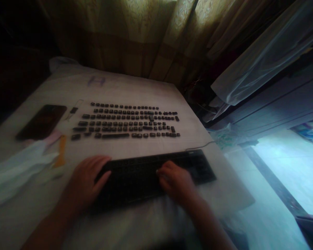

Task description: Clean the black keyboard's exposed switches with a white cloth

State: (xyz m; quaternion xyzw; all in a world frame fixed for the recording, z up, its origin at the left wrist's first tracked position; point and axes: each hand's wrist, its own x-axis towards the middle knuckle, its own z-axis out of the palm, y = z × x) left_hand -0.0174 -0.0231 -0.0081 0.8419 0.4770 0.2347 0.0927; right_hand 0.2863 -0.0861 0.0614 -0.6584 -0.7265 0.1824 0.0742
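I see the black keyboard [135, 178] lying on the bench [138, 88], its cable [200, 146] leading right. The left hand [90, 178] grasps its left end; the right hand [176, 180] curls its fingers right of the middle, and I cannot tell whether they pinch anything. Beyond, I see loose keys [116, 136] in six rows, with a phone [43, 121], white cloth [21, 166] and orange strip [60, 152] to the left.

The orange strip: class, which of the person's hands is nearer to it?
Left. The left hand is at the left end of the keyboard, just right of the orange strip; the right hand is much farther right.
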